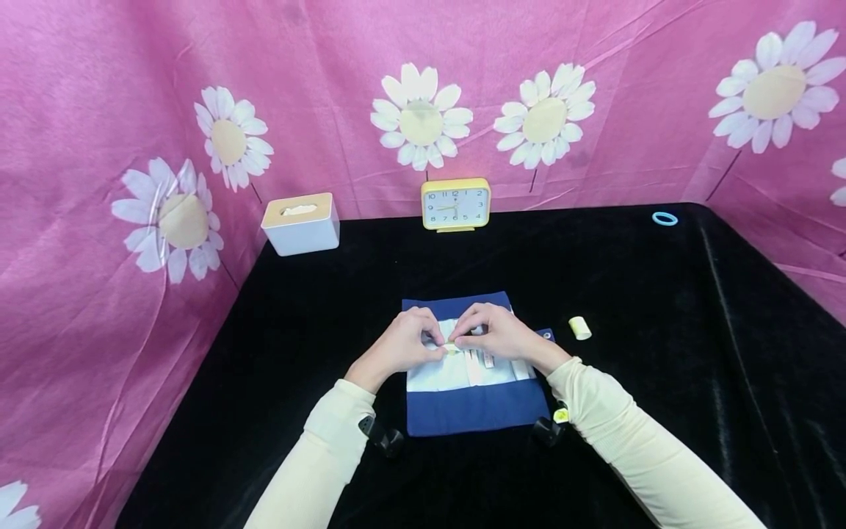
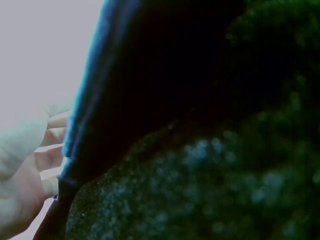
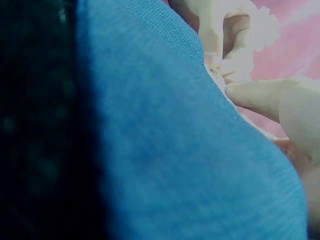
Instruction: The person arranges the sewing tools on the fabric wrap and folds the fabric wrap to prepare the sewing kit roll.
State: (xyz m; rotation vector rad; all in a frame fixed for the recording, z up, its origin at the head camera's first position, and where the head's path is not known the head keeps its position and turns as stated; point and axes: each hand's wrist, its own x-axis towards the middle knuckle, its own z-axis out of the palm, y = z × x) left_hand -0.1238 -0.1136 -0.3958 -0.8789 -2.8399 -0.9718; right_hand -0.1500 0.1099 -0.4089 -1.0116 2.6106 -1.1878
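A navy and white cloth piece (image 1: pixel 472 410) lies spread before me, with a short snap tab (image 1: pixel 547 335) at its right edge. Over its white middle, the fingertips of my left hand (image 1: pixel 411 342) and right hand (image 1: pixel 497 332) come together. Thumbs and forefingers pinch a small pale yellow-green thing (image 1: pixel 452 348), mostly covered by the fingers; I cannot tell its kind. In the right wrist view, blue cloth (image 3: pixel 165 145) fills the middle, with the fingertips at its edge. The left wrist view shows the left hand (image 2: pixel 27 170) partly behind a dark cloth edge (image 2: pixel 92 80).
A pale yellow cylinder (image 1: pixel 579 328) lies on the black table cover (image 1: pixel 634 411), right of the cloth. Farther back are a tissue box (image 1: pixel 302 228), a yellow clock (image 1: pixel 456 204) and a blue ring (image 1: pixel 664 219). A pink flowered curtain (image 1: pixel 317 88) hangs behind.
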